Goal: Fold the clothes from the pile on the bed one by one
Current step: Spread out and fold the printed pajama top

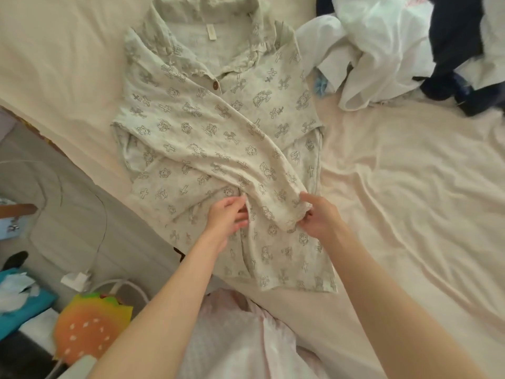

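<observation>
A cream pyjama shirt (pixel 218 113) with a grey cross-and-figure print lies flat on the bed (pixel 410 187), collar away from me. One long sleeve (pixel 270 170) is laid diagonally across its front. My right hand (pixel 318 217) pinches the lace-trimmed cuff of that sleeve near the shirt's lower right. My left hand (pixel 228 214) rests on the shirt's front beside the sleeve, fingers loosely bent against the fabric. The pile of clothes (pixel 396 50), white and dark navy pieces, sits at the top right of the bed.
The bed's left edge runs diagonally; beyond it is the floor with a white cable and charger (pixel 79 279), a burger-shaped cushion (pixel 90 326) and teal items (pixel 24 299). A pink garment (pixel 246 337) lies in front of me. Wrinkled cream sheet spreads to the right.
</observation>
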Tool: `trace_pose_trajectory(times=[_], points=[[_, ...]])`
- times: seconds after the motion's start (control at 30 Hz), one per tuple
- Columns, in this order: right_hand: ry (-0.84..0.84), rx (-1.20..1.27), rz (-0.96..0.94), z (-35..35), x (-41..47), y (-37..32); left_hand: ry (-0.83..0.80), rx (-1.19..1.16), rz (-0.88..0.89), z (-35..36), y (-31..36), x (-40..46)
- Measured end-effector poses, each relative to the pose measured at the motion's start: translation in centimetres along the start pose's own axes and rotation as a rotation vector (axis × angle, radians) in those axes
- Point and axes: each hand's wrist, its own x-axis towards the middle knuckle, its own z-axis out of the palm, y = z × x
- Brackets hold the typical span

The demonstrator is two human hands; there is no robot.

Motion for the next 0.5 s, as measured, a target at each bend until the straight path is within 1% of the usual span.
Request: trace_pose_trajectory(times=[0.03, 0.1, 0.17, 0.23, 0.3, 0.4, 0.5], points=[[-0.041, 0.081, 0.024, -0.5, -0.1, 0.1, 0.041, -0.064, 0.002, 0.9, 0.2, 0.2], [-0.116, 0.208, 0.067, -1.3, -0.4, 0.0, 0.173, -0.201, -0.025, 2.2, 0.7, 0.6], [-0.161, 0.242, 0.054, -2.0, -0.6, -0.2, 0.248, -0.335, -0.080, 3.0, 1.4, 0.9], [-0.159, 0.226, 0.002, -2.4, -0.7, -0.3, 0.271, -0.399, -0.087, 3.4, 2.1, 1.0], [-0.138, 0.166, -0.101, -2.7, -1.0, -0.3, 0.303, -0.378, -0.067, 3.3, 2.5, 0.8], [-0.014, -0.012, -0.279, -3.5, -1.5, -0.2, 0.315, -0.275, -0.069, 2.9, 2.5, 0.3], [0.121, -0.136, -0.294, -4.3, -1.6, 0.3, 0.186, -0.160, -0.131, 2.3, 1.6, -0.5]])
